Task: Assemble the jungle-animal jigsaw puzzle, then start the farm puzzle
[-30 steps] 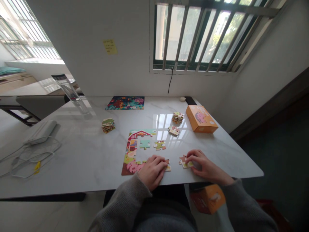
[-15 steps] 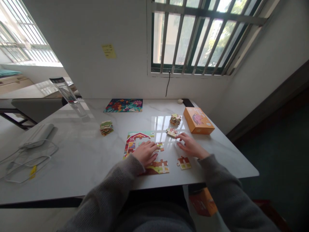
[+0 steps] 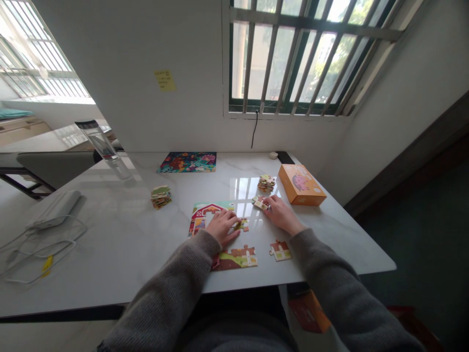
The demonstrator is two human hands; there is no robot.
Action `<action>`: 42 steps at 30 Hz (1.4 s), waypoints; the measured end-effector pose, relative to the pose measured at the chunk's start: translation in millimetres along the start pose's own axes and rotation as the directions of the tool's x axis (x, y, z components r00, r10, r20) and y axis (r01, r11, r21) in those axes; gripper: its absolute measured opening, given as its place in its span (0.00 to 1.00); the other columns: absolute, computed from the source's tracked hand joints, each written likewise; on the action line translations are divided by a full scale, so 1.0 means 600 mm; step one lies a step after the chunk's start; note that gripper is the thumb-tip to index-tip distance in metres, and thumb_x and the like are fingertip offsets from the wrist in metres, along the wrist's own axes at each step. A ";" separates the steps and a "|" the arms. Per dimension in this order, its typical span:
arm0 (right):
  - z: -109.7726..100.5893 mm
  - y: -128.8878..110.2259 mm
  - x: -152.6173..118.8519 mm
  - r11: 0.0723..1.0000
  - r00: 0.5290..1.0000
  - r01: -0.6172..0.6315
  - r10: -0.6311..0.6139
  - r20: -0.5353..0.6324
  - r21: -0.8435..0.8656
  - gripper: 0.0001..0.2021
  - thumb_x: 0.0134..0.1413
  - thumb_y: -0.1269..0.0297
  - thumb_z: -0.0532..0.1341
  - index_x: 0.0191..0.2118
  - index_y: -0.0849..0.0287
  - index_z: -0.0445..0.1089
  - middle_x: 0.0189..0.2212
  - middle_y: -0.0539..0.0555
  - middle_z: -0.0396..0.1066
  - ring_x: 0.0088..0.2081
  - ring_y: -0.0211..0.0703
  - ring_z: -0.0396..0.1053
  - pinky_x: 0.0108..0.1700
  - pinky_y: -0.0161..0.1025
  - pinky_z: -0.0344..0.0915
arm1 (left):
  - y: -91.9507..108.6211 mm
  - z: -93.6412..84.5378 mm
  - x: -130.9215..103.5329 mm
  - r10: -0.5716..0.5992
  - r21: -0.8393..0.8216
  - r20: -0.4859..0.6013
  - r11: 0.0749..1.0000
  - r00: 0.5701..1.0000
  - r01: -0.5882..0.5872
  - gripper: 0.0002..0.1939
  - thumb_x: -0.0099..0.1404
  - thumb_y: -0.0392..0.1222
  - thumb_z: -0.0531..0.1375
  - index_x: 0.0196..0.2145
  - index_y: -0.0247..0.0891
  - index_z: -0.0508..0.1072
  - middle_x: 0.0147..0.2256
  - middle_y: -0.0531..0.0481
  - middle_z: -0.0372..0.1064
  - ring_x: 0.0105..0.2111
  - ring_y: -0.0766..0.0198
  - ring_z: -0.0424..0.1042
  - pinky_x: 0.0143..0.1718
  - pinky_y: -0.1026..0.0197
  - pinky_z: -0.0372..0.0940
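Note:
A partly assembled jigsaw puzzle (image 3: 240, 259) with a red barn lies in front of me. My left hand (image 3: 222, 228) rests over its middle, fingers spread. Its fingertips touch or nearly touch a puzzle piece (image 3: 245, 225) at the right side, and the hand covers part of the picture. Right of the puzzle, my right hand (image 3: 280, 213) has its thumb and fingers closed on the near edge of a small pile of puzzle pieces (image 3: 258, 201); how many it grips is hidden. A loose brown-and-green piece (image 3: 281, 250) lies nearer me, below the right hand.
Behind the right hand stand a stack of pieces (image 3: 266, 183) and an orange box (image 3: 302, 185). Another stack (image 3: 161, 196) is left of the puzzle. A colourful board (image 3: 188, 162) lies by the wall. Far left are a glass bottle (image 3: 106, 146) and a white device (image 3: 58, 210) with cables.
My right hand has moved slightly left and away from me, its fingers coming onto the small pile of pieces. My left hand stays over the puzzle, nearly unchanged.

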State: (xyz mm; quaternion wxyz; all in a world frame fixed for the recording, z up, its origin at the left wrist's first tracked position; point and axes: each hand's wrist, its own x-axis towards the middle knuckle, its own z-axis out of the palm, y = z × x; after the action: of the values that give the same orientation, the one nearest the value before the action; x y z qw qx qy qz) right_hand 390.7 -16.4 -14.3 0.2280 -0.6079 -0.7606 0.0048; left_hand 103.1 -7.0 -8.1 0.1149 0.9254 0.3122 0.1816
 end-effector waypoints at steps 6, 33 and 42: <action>-0.003 -0.003 -0.004 0.998 0.999 -0.018 0.021 -0.050 0.061 0.19 0.53 0.71 0.64 0.51 0.55 0.65 0.46 0.57 0.67 0.45 0.49 0.70 0.48 0.45 0.69 | -0.005 0.005 0.001 0.000 -0.042 -0.017 0.999 1.000 -0.001 0.13 0.65 0.42 0.62 0.47 0.40 0.75 0.48 0.43 0.70 0.50 0.49 0.66 0.52 0.45 0.60; -0.022 -0.115 -0.074 0.871 0.940 0.333 -0.339 -0.049 0.361 0.19 0.59 0.71 0.63 0.54 0.51 0.67 0.51 0.58 0.66 0.55 0.51 0.65 0.58 0.53 0.66 | 0.011 0.002 -0.002 0.166 -0.215 -0.276 0.949 0.947 -0.230 0.13 0.61 0.40 0.65 0.45 0.41 0.73 0.46 0.46 0.73 0.48 0.55 0.71 0.53 0.50 0.65; -0.068 -0.120 -0.169 0.922 0.971 0.200 -0.232 0.057 0.333 0.19 0.56 0.75 0.62 0.52 0.48 0.73 0.50 0.57 0.68 0.54 0.50 0.64 0.58 0.52 0.66 | 0.016 -0.006 -0.006 0.149 -0.358 -0.176 0.911 0.973 -0.204 0.16 0.56 0.25 0.53 0.36 0.37 0.76 0.34 0.48 0.72 0.37 0.60 0.70 0.43 0.57 0.68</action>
State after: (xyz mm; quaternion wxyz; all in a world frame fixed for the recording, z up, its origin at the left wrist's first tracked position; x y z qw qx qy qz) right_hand 354.4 -140.6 8.3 0.2873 -0.4735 -0.8218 0.1337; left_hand 104.2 -16.0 -2.7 0.2489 0.8954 0.1945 0.3139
